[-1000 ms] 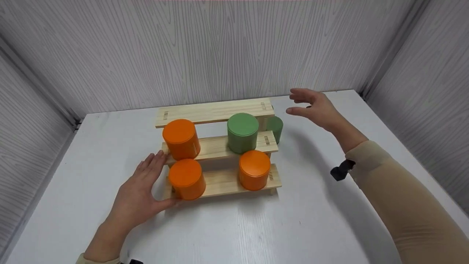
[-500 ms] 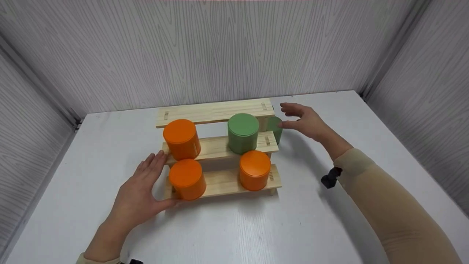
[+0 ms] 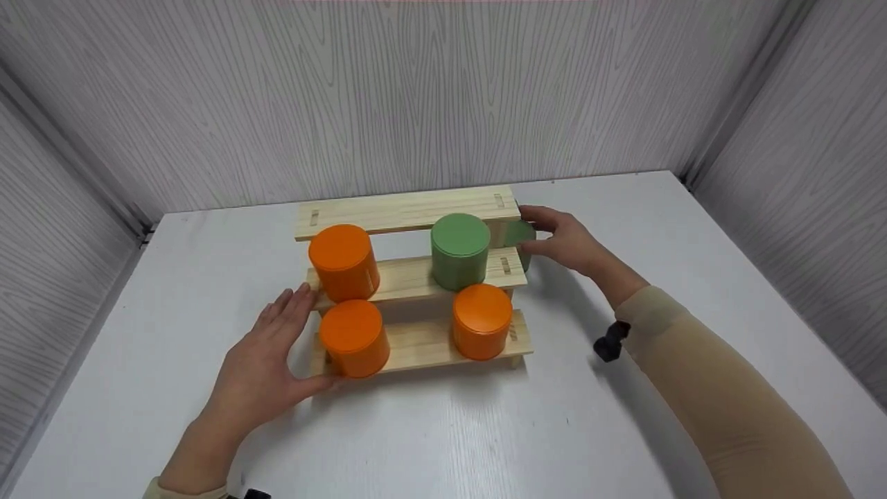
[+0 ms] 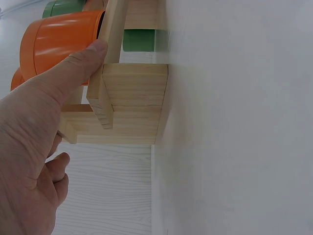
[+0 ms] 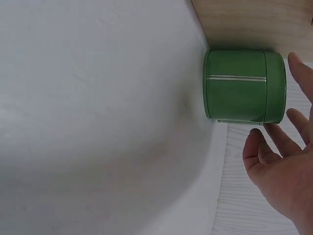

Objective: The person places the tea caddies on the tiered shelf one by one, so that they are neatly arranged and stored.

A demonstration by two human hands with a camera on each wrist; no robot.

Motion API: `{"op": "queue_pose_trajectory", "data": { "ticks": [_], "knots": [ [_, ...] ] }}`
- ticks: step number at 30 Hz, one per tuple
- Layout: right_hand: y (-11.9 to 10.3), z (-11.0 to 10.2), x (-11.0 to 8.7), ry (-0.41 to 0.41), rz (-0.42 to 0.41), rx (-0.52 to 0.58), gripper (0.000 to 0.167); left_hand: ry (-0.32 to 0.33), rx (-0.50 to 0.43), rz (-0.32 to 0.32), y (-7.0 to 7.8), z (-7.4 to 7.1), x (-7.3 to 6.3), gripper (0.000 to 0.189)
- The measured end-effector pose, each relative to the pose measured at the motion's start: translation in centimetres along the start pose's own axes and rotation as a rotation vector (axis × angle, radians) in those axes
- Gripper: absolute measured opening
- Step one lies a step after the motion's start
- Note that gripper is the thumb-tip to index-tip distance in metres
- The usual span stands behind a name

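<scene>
My left hand (image 3: 253, 378) rests at the left end of a three-step wooden rack (image 3: 409, 211), fingers extended along its side. Its thumb presses the front edge of the lowest step, beside an orange lidded tin (image 3: 355, 339). My right hand (image 3: 572, 242) is at the rack's right end, thumb and fingers spread around the top of a green lidded tin (image 5: 237, 85). That tin stands upright on the table against the rack's end; in the head view the hand and rack partly hide it. In the right wrist view, the fingertips are right at its lid.
The middle step bears another orange tin (image 3: 343, 263) at left and a second green tin (image 3: 459, 251) at right. A third orange tin (image 3: 482, 322) sits on the lowest step's right. The white table (image 3: 443, 436) meets grey wood-grain panels (image 3: 416, 97) at the back and sides.
My right hand has come down and leftward from above the table to the green tin behind the rack's right end. The left hand and the rack have stayed put.
</scene>
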State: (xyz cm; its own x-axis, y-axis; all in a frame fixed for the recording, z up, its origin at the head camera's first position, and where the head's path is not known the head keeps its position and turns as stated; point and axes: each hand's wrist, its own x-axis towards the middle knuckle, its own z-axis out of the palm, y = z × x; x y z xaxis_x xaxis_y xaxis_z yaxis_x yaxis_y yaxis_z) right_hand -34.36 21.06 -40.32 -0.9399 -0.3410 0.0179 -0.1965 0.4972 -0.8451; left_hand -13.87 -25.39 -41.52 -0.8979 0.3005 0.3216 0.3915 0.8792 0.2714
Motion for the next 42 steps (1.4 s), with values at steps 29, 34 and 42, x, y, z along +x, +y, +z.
{"op": "queue_pose_trajectory", "data": {
  "ticks": [29, 34, 42],
  "knots": [
    [0.67, 0.93, 0.33, 0.015, 0.061, -0.034, 0.077, -0.004, -0.007, -0.007, -0.01, -0.08, -0.04, 0.131],
    [0.79, 0.85, 0.3, 0.002, 0.046, -0.027, 0.079, -0.006, -0.023, -0.015, 0.08, -0.15, 0.05, 0.13],
    [0.96, 0.83, 0.33, -0.008, 0.035, -0.04, 0.077, -0.029, -0.017, -0.034, 0.09, -0.06, 0.08, 0.131]
  ]
}}
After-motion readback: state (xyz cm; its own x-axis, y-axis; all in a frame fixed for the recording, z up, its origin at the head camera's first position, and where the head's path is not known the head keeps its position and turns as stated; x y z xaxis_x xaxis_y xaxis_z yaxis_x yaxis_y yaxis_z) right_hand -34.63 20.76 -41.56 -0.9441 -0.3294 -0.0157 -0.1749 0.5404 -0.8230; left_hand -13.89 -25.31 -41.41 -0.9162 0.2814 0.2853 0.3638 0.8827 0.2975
